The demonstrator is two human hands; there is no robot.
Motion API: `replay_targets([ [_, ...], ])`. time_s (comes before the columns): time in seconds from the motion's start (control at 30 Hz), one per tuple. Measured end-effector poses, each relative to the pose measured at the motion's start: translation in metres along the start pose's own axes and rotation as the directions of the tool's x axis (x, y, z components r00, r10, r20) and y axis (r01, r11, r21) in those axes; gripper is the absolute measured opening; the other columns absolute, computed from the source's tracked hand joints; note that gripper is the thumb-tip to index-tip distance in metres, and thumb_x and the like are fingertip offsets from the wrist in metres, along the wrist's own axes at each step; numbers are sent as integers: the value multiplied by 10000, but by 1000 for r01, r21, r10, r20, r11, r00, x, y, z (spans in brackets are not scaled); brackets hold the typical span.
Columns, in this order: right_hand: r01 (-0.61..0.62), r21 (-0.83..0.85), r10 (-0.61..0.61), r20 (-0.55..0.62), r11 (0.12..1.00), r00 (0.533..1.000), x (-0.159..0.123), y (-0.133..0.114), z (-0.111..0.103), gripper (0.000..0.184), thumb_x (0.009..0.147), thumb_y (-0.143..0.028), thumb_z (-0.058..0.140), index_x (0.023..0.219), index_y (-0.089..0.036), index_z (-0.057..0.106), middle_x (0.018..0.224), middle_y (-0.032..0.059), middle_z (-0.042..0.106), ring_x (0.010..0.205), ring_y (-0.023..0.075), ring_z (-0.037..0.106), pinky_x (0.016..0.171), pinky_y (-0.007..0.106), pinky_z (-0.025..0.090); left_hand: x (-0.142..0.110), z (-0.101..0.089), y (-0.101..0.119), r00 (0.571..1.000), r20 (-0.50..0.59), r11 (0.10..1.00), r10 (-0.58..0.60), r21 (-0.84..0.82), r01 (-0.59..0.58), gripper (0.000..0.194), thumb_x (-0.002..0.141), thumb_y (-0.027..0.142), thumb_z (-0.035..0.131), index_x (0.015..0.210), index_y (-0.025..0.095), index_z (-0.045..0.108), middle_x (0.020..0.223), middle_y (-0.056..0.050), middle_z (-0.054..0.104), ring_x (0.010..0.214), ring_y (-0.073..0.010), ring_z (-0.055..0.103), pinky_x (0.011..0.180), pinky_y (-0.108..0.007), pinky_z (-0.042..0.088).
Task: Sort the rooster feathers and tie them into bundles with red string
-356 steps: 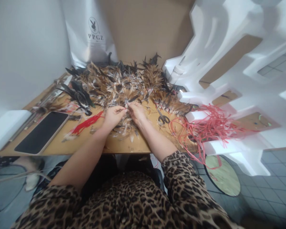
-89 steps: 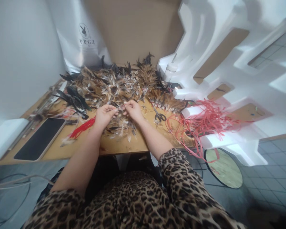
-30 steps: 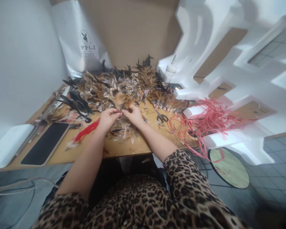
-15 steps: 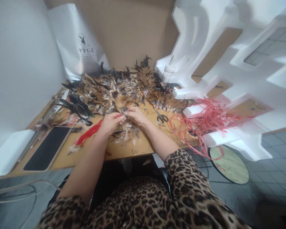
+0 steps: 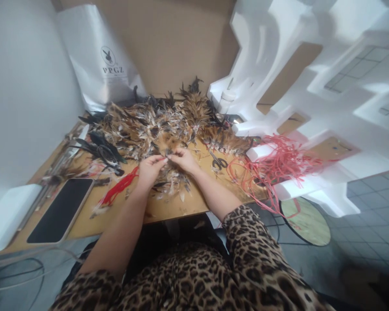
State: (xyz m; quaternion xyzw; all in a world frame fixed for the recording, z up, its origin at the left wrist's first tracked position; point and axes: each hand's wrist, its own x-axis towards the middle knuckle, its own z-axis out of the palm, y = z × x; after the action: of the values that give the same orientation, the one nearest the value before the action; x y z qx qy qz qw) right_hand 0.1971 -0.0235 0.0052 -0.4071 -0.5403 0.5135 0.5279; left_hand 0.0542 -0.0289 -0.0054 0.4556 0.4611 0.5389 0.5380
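My left hand is closed in a pinch, and a bit of red string shows between its fingertips. A bundle of red strings lies on the table beside that hand's wrist. Almost touching it, my right hand pinches the base of a small brown feather bunch; the exact grip is partly hidden by the fingers. Loose pale feathers lie beneath both hands. Beyond them spreads a large pile of brown and black feathers.
Scissors with black handles lie right of my right hand. Tangled pink-red ribbon hangs over white foam pieces at the right. A phone and a white box sit on the left. A silver bag stands behind.
The view has shifted slightly. My hands stay together at the feather bunch, with fingertips only slightly moved.
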Motion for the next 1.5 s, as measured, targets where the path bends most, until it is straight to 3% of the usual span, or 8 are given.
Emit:
replay_targets([
  [0.13, 0, -38, 0, 0, 999, 1000, -1, 2, 0, 331, 591, -431, 708, 657, -152, 542, 573, -53, 520, 524, 67, 440, 537, 205, 348, -1, -2, 1, 1000, 10, 999, 29, 44, -29, 259, 566, 292, 739, 748, 128, 656, 567, 9, 617, 484, -77, 518, 479, -196, 405],
  [0.37, -64, -95, 54, -106, 993, 993, 1, 12, 3, 400, 571, -487, 709, 615, -178, 459, 527, -70, 441, 510, 69, 400, 489, 200, 305, -3, -3, 1, 998, 28, 993, 61, 102, -63, 241, 583, 293, 724, 757, 138, 659, 530, 18, 602, 433, -74, 482, 453, -201, 388],
  [0.7, -1, 81, 4, -32, 997, 999, -1, 8, 7, 333, 565, -390, 726, 743, -163, 559, 671, -35, 593, 596, 90, 523, 614, 232, 433, -8, 1, 10, 998, 41, 998, 41, 48, -43, 284, 533, 314, 749, 713, 135, 620, 567, -9, 622, 475, -100, 552, 446, -201, 406],
  [0.9, -17, 32, 18, -40, 999, 999, -2, 5, 8, 352, 542, -387, 744, 741, -155, 570, 675, -28, 604, 619, 94, 540, 615, 224, 440, -7, -1, 8, 997, 25, 995, 70, 64, -71, 255, 548, 302, 736, 696, 133, 616, 571, -15, 622, 494, -111, 570, 448, -205, 415],
  [1.1, -53, 126, 55, -11, 991, 998, -2, 3, 9, 378, 527, -387, 753, 758, -161, 557, 636, -45, 598, 535, 73, 522, 550, 207, 429, -8, 0, 10, 997, 70, 999, 38, -1, -38, 278, 533, 297, 754, 698, 131, 605, 609, -37, 646, 571, -137, 620, 554, -244, 477],
  [1.27, -62, 145, 60, 17, 987, 998, 0, 6, 7, 345, 530, -353, 758, 721, -159, 547, 564, -53, 564, 494, 71, 499, 516, 201, 399, -5, -2, 9, 997, 77, 998, 19, -67, -14, 292, 511, 272, 773, 696, 129, 598, 591, -16, 640, 540, -111, 608, 602, -242, 491],
  [1.5, -16, 139, 22, -38, 990, 999, 2, 13, 6, 319, 539, -309, 747, 764, -155, 583, 687, -44, 610, 612, 77, 533, 651, 222, 436, -6, 0, 9, 996, 67, 982, -53, -176, 65, 335, 464, 249, 792, 695, 128, 580, 584, -14, 648, 536, -104, 622, 583, -211, 499],
])
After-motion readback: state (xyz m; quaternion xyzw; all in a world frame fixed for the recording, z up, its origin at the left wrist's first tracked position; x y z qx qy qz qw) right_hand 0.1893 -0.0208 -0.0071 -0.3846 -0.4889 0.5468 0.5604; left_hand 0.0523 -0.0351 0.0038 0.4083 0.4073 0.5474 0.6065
